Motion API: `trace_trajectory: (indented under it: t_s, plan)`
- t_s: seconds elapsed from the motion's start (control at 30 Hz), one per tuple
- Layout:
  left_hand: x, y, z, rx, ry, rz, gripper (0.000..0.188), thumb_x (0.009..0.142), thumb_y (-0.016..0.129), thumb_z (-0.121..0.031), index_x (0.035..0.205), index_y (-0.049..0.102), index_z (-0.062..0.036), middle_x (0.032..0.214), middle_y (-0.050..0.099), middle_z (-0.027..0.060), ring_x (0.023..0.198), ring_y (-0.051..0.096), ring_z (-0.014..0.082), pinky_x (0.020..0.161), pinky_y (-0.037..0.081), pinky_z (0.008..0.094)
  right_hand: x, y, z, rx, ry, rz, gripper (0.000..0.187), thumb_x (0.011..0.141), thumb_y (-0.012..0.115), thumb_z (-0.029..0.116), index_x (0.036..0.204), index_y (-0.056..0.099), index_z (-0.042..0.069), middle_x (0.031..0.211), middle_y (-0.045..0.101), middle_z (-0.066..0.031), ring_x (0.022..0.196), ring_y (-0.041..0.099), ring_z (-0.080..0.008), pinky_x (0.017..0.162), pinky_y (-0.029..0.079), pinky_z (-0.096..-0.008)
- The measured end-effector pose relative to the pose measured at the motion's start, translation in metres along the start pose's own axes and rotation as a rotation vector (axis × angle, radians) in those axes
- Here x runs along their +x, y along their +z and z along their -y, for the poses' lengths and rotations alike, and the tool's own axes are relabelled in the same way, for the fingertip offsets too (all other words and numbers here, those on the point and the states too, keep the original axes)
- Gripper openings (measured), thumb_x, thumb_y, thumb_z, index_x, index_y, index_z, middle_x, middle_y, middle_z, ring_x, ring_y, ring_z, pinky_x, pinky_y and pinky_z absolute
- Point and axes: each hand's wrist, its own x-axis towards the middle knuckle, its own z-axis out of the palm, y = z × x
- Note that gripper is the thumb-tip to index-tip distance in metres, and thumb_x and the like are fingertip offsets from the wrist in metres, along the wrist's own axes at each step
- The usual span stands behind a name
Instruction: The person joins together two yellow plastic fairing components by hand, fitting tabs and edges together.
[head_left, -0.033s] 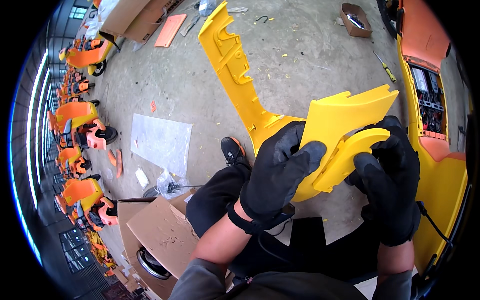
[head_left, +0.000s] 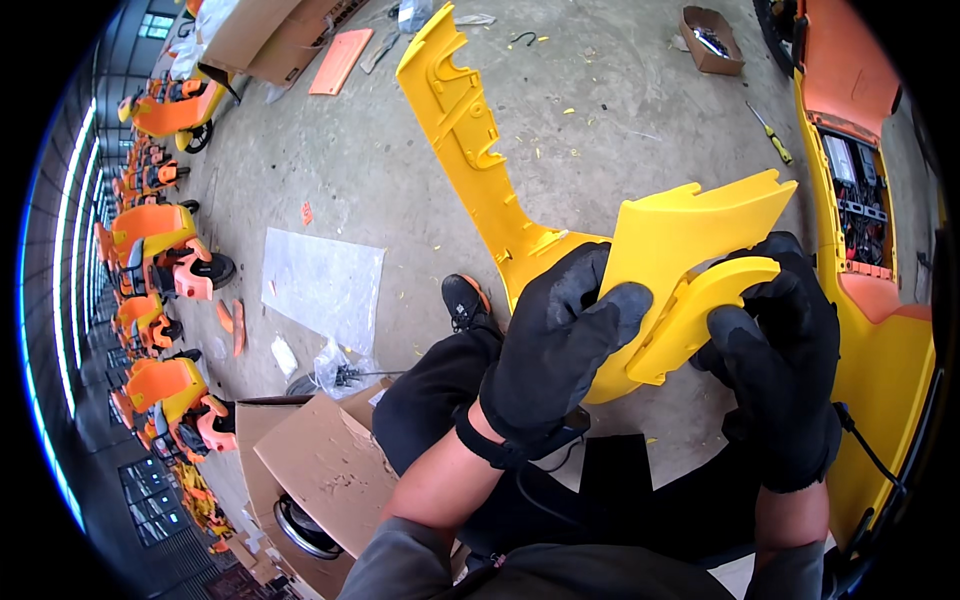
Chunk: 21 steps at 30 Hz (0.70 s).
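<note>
A large yellow plastic scooter panel [head_left: 700,225] is up in front of me, with a long notched arm [head_left: 470,140] reaching to the far left. My left hand [head_left: 565,345], in a black glove, grips its near left part, thumb lying on the face. My right hand [head_left: 775,350], gloved too, is closed on the curved yellow strip [head_left: 695,320] at the panel's right side. Its thumb is near the strip's edge, and the other fingers are partly hidden behind. I cannot tell whether strip and panel are one piece.
On my right stands a yellow and orange scooter body [head_left: 880,390] with an open compartment [head_left: 862,205]. A screwdriver [head_left: 770,133] and a small parts box [head_left: 712,40] lie on the floor. To the left are an opened carton [head_left: 320,455], a plastic sheet [head_left: 325,285] and several parked scooters [head_left: 160,235].
</note>
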Motion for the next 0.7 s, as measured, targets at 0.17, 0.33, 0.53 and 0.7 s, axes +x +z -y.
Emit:
trace_trajectory:
  t_s: [0.17,0.33,0.53,0.7]
  plan:
    - [0.0020,0.0005,0.0030,0.037,0.029,-0.001,0.037,0.097,0.061,-0.022,0.123,0.059,0.0035,0.105,0.064,0.0034,0.089,0.055,0.0078,0.080,0.046,0.0236,0.0002,-0.0020,-0.0002,-0.009,-0.004,0.000,0.024,0.081,0.071,0.005,0.102,0.063,-0.001,0.101,0.056,-0.0064,0.086,0.055,-0.0150,0.076,0.044,-0.0278]
    - [0.0018,-0.0002,0.0044,0.077,0.029,-0.018,0.036,0.097,0.061,-0.022,0.122,0.059,0.0036,0.103,0.064,0.0041,0.088,0.056,0.0084,0.079,0.046,0.0237,0.0011,-0.0028,-0.0058,-0.021,-0.049,-0.001,0.025,0.081,0.071,0.006,0.104,0.062,-0.002,0.101,0.057,-0.0068,0.087,0.055,-0.0151,0.077,0.045,-0.0275]
    - [0.0025,0.0016,0.0027,0.061,0.025,-0.017,0.035,0.097,0.061,-0.022,0.122,0.059,0.0037,0.102,0.064,0.0043,0.089,0.057,0.0086,0.080,0.047,0.0237,0.0014,-0.0042,-0.0042,-0.026,-0.051,0.012,0.025,0.082,0.071,0.005,0.104,0.062,-0.002,0.102,0.057,-0.0070,0.088,0.056,-0.0151,0.077,0.045,-0.0272]
    - [0.0021,0.0004,0.0082,0.043,-0.015,-0.066,0.034,0.096,0.062,-0.020,0.121,0.059,0.0036,0.100,0.064,0.0035,0.088,0.056,0.0079,0.079,0.047,0.0234,0.0022,-0.0051,-0.0051,-0.035,-0.025,0.016,0.025,0.080,0.072,0.001,0.104,0.063,0.000,0.103,0.057,-0.0074,0.087,0.057,-0.0143,0.075,0.046,-0.0264]
